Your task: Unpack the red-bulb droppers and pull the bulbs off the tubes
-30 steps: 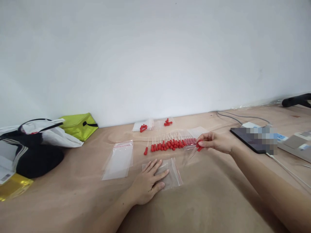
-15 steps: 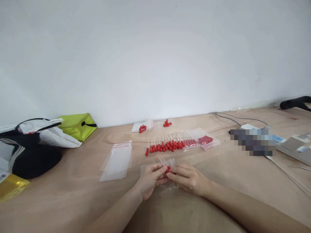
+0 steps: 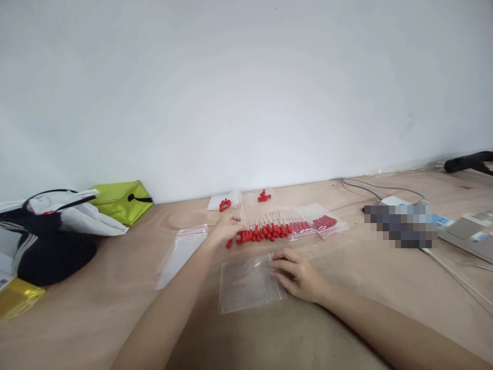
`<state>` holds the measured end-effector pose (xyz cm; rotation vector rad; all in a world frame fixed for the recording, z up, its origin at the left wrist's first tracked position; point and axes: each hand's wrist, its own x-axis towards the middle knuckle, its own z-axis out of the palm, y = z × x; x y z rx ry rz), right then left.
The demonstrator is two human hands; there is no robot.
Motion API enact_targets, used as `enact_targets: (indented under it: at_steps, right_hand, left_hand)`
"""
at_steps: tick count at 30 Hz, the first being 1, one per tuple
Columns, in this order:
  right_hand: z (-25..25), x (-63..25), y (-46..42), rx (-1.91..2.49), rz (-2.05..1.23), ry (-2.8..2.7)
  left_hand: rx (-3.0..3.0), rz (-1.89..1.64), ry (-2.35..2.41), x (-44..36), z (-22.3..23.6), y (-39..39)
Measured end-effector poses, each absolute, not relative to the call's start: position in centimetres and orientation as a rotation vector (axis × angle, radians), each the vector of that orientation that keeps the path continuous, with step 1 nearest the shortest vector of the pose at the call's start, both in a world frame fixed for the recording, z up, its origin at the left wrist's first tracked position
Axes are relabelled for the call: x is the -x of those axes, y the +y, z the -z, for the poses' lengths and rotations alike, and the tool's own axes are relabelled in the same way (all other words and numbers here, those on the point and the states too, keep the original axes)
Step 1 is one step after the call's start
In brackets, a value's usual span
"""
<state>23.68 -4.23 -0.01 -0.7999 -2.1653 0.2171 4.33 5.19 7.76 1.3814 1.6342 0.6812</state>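
Note:
My left hand (image 3: 228,227) reaches to the left end of a row of droppers (image 3: 271,231) with red rubber bulbs and thin clear stems. Its fingers look apart and touch or hover over the stems; what lies beneath is hidden. One dropper's red bulb (image 3: 229,244) sticks out below that hand. My right hand (image 3: 299,276) rests with fingers bent and apart on the zip edge of a clear zip bag (image 3: 246,285) lying flat. Two bags of red-bulbed droppers (image 3: 325,222) overlap at the row's right end.
Left of the hands lies a stack of zip bags (image 3: 179,257). Loose red bulbs lie on bags at the back (image 3: 225,204). A lime-green bag (image 3: 121,203) and black cap (image 3: 57,257) stand left; a power strip (image 3: 439,220) and cables (image 3: 362,184) lie right.
The right hand brought red-bulbed droppers from the right to the left hand above the bag. Now the left hand is at the row's left end, and no bulbs show over the bag.

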Motion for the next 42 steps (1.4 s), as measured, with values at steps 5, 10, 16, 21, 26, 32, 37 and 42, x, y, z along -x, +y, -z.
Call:
enact_targets:
  at_steps: [5, 10, 16, 21, 26, 32, 37, 42]
  right_hand:
    - [0.0, -23.6, -3.9, 0.831, -0.346, -2.141]
    - [0.0, -23.5, -3.9, 0.838, -0.368, -2.173]
    - [0.0, -23.5, -3.8, 0.835, -0.377, -2.205]
    - [0.0, -23.6, -3.8, 0.839, -0.375, -2.225]
    - [0.1, -23.7, -3.8, 0.848, -0.380, -2.239]
    - [0.0, -23.7, -3.8, 0.861, -0.398, -2.226]
    - [-0.7, -23.7, -4.1, 0.845, -0.327, -2.308]
    - [-0.7, -23.7, -4.3, 0.858, -0.422, -2.405]
  left_hand:
    - [-1.453, -0.523, 1.781, -5.4, -7.2, 9.2]
    - [-1.535, -0.441, 1.833, -5.5, -5.9, 10.1]
    - [-1.662, -0.420, 1.854, -4.3, -5.5, 10.3]
    - [-1.820, -0.447, 1.898, -3.7, -5.5, 9.2]
    - [-1.953, -0.501, 1.893, -3.7, -6.2, 8.0]
    - [-2.191, -0.704, 1.708, -3.7, -5.5, 2.1]
    - [-2.517, -0.485, 1.156, -2.5, -2.9, -4.0]
    - [-2.417, -0.497, 1.370, -2.0, -2.1, -4.1]
